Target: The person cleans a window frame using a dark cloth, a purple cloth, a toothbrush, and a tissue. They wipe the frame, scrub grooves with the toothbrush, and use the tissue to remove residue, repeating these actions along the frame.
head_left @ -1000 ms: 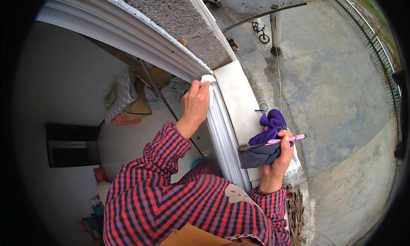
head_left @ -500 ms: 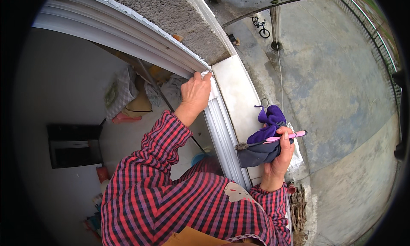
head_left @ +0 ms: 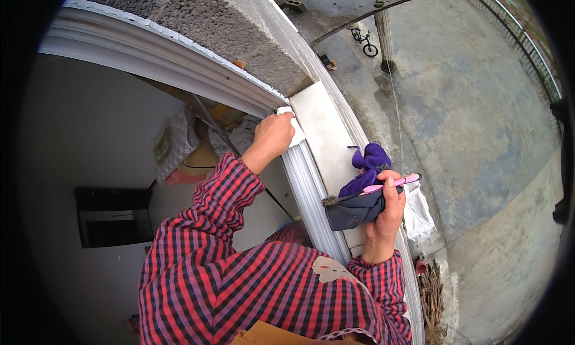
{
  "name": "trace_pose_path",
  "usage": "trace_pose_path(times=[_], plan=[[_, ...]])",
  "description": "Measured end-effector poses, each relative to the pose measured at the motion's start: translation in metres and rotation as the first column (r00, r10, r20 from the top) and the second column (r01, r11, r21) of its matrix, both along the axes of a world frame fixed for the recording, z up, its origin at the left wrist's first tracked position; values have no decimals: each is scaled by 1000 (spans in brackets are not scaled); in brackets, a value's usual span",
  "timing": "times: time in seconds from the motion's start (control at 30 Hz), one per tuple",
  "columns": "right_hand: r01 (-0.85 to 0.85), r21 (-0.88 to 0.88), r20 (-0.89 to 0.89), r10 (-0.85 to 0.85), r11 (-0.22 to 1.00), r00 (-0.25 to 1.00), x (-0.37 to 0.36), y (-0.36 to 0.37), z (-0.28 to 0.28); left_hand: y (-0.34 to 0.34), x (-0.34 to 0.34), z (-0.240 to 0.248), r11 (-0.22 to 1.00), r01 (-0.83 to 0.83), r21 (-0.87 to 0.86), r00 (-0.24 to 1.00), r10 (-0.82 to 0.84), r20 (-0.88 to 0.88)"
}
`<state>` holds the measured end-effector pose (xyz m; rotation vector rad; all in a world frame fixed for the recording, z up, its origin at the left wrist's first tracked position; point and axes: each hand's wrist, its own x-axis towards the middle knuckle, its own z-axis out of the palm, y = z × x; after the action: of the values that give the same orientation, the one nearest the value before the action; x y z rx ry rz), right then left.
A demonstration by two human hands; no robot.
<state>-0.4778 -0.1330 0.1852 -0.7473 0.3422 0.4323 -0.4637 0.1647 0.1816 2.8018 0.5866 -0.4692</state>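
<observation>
A white wipe (head_left: 294,128) is pressed against the white window frame (head_left: 305,177) at frame centre by the closed left hand (head_left: 272,136). Right of centre, a pink-handled brush (head_left: 383,186), a dark pouch (head_left: 356,210) and a purple cloth (head_left: 368,162) are gripped together in the curled right hand (head_left: 386,216), over the pale sill (head_left: 326,135); a concrete yard (head_left: 479,135) lies far below.

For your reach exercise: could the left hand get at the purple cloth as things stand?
Probably yes. The purple cloth lies on the sill just across the white frame from the left hand, with nothing between, though that hand presses a white wipe.
</observation>
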Motion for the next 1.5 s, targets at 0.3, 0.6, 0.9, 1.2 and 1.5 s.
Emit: trace_pose_path(times=[0.3, 0.6, 0.9, 1.2, 1.5], plan=[[8, -44, -5, -8, 999, 1000, -1, -1, 9, -16, -18, 4, 993, 17, 120, 998, -10, -63], [-25, -37, -18, 24, 999, 1000, 1, -3, 10, 26, 9, 11, 838, 453, 305, 890, -405, -209], [-38, 6, 2, 38, 999, 999, -1, -8, 7, 25, -1, 24, 825, 487, 286, 872, -439, -218], [0, 7, -7, 0, 1000, 1000, -3, -9, 9, 19, -23, 0, 862, 415, 292, 845, -484, 226], [4, -21, -19, -4, 1000, 1000, -5, -11, 4, 3, -19, -27, 976, 115, 184, 929, -171, 329]])
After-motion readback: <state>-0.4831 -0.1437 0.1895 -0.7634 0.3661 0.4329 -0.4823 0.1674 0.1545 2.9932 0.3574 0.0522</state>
